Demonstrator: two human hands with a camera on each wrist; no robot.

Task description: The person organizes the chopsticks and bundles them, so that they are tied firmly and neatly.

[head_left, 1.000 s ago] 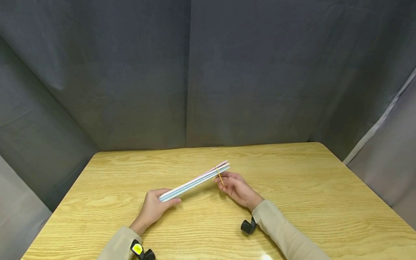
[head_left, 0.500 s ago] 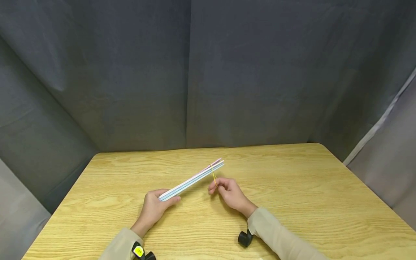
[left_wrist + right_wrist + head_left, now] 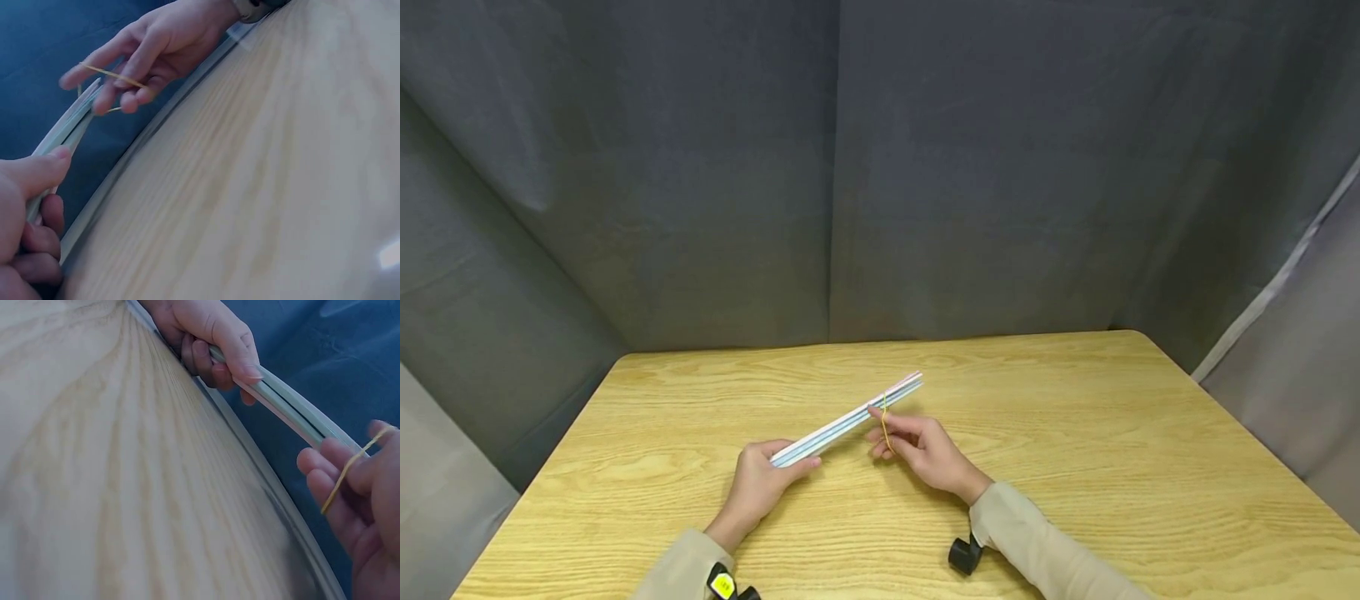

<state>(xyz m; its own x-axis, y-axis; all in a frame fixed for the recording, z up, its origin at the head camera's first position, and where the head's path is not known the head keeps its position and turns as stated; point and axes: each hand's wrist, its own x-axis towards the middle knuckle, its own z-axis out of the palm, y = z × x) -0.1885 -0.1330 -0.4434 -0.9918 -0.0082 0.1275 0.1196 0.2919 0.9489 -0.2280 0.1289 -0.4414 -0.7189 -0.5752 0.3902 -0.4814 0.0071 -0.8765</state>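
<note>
Head view: showing the bundle of thin sticks (image 3: 835,429) slanting up toward its free right end over the wooden table (image 3: 1075,433); white, light blue and pink lengths showing; grey curtain (image 3: 970,167) hanging behind; right sleeve (image 3: 1030,542) and black wrist device (image 3: 962,556) showing only here in full.
Left wrist view: showing the yellow rubber band (image 3: 115,75) stretching across several fingers of the right hand (image 3: 140,65), more of the loop than the head view is giving; bundle's free end pointing in among those fingers.
Right wrist view: showing the left hand (image 3: 215,337) from its thumb side, thumb lying along the bundle, other fingers curling below; free end hiding behind the right hand.
Bundle vs left fingers: lower end sitting in the left hand, thumb and fingers gripping it.
Bundle vs right fingers: free end running just beside the right fingertips, index finger reaching up to it in the head view.
Band vs right fingers: looping around them, fingers bending and spreading apart inside; band crossing the bundle near its free end; full encircling, cannot tell.
Writing: yellow label (image 3: 723,585) at the left wrist bearing dark marks, too small for reading.
</note>
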